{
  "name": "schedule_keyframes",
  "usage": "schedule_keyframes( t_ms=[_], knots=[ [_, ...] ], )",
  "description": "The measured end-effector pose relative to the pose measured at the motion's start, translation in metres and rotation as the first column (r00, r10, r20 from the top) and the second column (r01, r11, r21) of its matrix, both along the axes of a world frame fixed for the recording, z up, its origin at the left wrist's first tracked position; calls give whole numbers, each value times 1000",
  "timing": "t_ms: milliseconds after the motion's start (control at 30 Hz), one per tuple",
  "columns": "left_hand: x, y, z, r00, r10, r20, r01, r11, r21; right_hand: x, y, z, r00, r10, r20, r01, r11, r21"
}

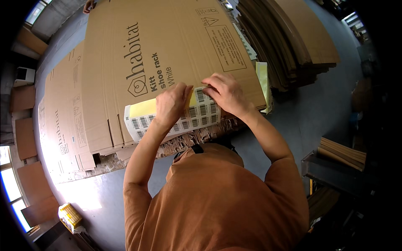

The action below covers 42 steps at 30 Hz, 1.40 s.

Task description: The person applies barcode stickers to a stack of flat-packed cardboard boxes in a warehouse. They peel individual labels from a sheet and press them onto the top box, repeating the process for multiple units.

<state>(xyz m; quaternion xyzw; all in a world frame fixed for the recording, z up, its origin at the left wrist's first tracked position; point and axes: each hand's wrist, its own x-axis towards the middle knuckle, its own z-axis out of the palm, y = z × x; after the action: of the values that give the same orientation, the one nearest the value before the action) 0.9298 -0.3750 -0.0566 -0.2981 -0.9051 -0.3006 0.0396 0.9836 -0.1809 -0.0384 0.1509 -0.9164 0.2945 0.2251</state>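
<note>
In the head view, I am holding both hands over a white sheet of labels (201,119). The sheet is lying on the near edge of a big flat brown box (176,25), a bit right of its near left corner. It is showing rows of small striped black marks, and a yellow band (142,109) is running along its far side.

My left hand (169,106) is resting over the middle of the sheet. Its fingers are bending in close together, but I cannot tell if they are pinching a label. My right hand (226,94) is sitting at the sheet's far right corner. Its fingers are curling, with the thumb near the pointing finger, and I cannot tell if they are gripping anything.

More flat boxes (63,121) are lying on the left. A tall pile of brown card (289,37) is standing on the far right. A yellow strip (262,79) is hanging by the box's right edge. Another person's hand (88,6) is touching the far left corner.
</note>
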Motion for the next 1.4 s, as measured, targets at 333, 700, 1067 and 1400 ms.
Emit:
schedule_keyframes(
  t_ms=[333,700,1067,1400],
  knots=[
    [-29,2,-42,998,37,56,-23,971,-240,-42,28,41,995,95,27,-76,913,-401],
    [-43,35,-32,990,-80,114,108,958,-267,-188,78,-39,614,203,763,-65,976,-207],
    [-68,63,-21,969,-22,247,119,914,-387,-193,67,-54,687,59,725,-55,998,-29],
    [3,-2,-16,958,-194,210,247,931,-267,-98,45,0,870,-22,493,348,736,-580]
  ],
)
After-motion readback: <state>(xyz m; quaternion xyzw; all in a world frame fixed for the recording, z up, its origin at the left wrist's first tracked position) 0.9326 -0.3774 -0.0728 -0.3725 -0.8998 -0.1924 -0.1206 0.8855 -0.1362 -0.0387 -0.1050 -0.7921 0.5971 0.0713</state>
